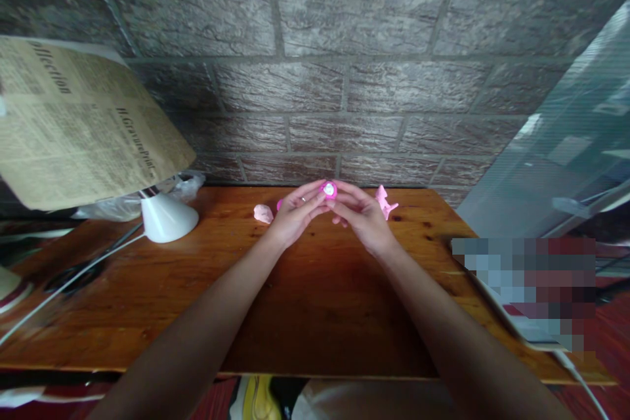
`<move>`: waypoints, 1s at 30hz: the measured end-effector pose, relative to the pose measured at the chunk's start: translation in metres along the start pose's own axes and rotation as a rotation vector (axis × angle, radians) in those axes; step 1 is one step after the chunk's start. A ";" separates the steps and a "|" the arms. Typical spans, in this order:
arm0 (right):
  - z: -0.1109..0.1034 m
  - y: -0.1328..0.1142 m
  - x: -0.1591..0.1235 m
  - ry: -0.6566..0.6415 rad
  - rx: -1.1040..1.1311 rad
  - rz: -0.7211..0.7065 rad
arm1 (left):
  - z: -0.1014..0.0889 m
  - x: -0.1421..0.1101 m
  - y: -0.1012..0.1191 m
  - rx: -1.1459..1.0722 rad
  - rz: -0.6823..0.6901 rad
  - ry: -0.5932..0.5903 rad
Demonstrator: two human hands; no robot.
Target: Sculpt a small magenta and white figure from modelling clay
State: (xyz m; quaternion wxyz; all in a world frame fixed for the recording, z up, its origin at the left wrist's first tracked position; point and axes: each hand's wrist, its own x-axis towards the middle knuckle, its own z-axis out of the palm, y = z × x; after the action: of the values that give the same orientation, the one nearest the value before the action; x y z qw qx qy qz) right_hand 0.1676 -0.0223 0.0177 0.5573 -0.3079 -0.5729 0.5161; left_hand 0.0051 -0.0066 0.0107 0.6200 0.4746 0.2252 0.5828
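Above the far part of the wooden table, both hands meet around a small round bright-pink piece with a white middle (329, 190), which looks like soft modelling clay. My left hand (299, 210) pinches it from the left with thumb and fingers. From the right, the fingertips of my right hand (359, 215) close on the same piece. A pale pink lump (263, 213) lies left of my left hand, and a bit of bright pink shows just behind that hand. Beyond my right hand is a light pink piece with pointed projections (386, 203), partly hidden.
A lamp with a newsprint shade (93, 125) and white base (168, 218) stands on the left of the wooden table (325, 315). Its white cord runs past a dark object (76, 275). A brick-patterned wall (359, 20) rises behind. A laptop-like device, partly pixelated, sits at right.
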 end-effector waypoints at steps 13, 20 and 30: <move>0.000 -0.001 -0.001 0.004 -0.100 -0.124 | 0.001 -0.002 0.003 -0.023 -0.021 -0.027; 0.000 0.002 -0.002 0.017 -0.168 -0.184 | 0.000 -0.001 0.001 0.017 -0.016 -0.034; 0.000 0.005 -0.001 0.006 -0.163 -0.169 | 0.003 -0.004 0.001 0.047 -0.003 -0.054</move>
State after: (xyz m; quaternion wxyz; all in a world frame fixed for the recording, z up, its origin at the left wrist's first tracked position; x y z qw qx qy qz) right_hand 0.1667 -0.0214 0.0126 0.5736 -0.3044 -0.6352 0.4182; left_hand 0.0065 -0.0111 0.0119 0.6156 0.5040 0.2229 0.5633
